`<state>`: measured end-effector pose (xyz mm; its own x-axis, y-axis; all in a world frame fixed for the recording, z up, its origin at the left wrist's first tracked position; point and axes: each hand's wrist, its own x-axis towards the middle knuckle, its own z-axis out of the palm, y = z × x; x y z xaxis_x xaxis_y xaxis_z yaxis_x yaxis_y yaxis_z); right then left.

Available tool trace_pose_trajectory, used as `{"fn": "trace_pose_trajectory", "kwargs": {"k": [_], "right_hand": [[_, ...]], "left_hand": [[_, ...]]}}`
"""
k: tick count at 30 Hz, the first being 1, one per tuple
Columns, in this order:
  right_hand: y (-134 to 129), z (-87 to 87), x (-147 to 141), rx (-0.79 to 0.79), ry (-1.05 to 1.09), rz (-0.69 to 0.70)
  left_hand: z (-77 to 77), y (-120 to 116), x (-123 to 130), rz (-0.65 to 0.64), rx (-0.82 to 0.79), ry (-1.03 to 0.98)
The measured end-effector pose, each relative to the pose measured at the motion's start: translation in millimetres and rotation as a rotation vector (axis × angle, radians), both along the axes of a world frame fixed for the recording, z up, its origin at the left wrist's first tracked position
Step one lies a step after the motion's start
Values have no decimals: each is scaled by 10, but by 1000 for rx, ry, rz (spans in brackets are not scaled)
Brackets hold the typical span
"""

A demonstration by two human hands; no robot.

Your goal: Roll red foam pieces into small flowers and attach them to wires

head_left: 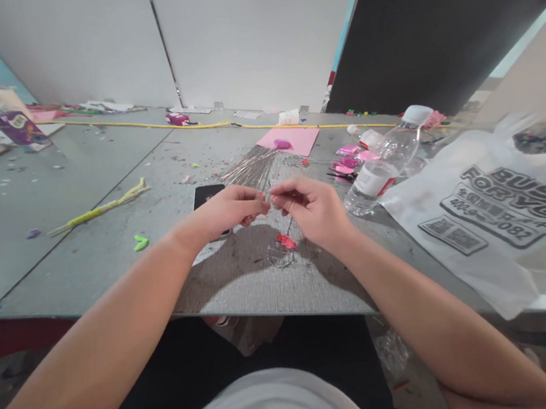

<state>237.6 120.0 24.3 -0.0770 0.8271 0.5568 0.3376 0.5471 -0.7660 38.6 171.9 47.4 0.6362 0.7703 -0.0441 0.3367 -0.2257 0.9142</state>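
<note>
In the head view, a clear bottle (380,165) with a white cap and paper label leans at the right of the frame; whether liquid lies in it I cannot tell. Just beside it, a white printed plastic bag (494,204) fills the right edge, its contents too hidden to name. A small bottle (368,138) and pink packets (349,151) sit near the clear bottle, and a purple carton (19,129) stands at the upper left. The front edge of the grey desk (127,275) crosses below the middle of the frame, and a yellow cord (143,121) runs along the back. Left of the hands, the surface stretches away with crumbs, a yellow-green stick (104,206) and a green piece (141,242) spread well apart. Both forearms reach in from the lower corners, and the left hand (239,205) and right hand (312,209) meet near the centre, fingertips almost touching. Their fingers are drawn narrow, as in a pinch; a tiny reddish bit seems to show there, but I cannot tell whether either hand grips it. A red piece (286,241) with thin wire lies on the desk just below the hands; a phone (205,194) lies partly behind the left one, and a bundle of wires (248,167) fans out beyond.
</note>
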Motion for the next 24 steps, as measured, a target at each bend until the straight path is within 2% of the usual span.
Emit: {"fn": "trace_pose_trajectory", "kwargs": {"k": [3, 8, 12, 18, 24], "right_hand": [[15, -8, -9, -49, 77, 39], [16, 2, 13, -134, 60, -16], [0, 10, 22, -63, -12, -25], [17, -30, 21, 2, -63, -1], [-16, 9, 3, 11, -64, 2]], "left_hand": [[14, -6, -5, 3, -5, -10], [44, -32, -3, 6, -6, -8], [23, -15, -5, 24, -21, -12], [-22, 34, -6, 85, -47, -120], [-46, 53, -4, 39, -62, -107]]}}
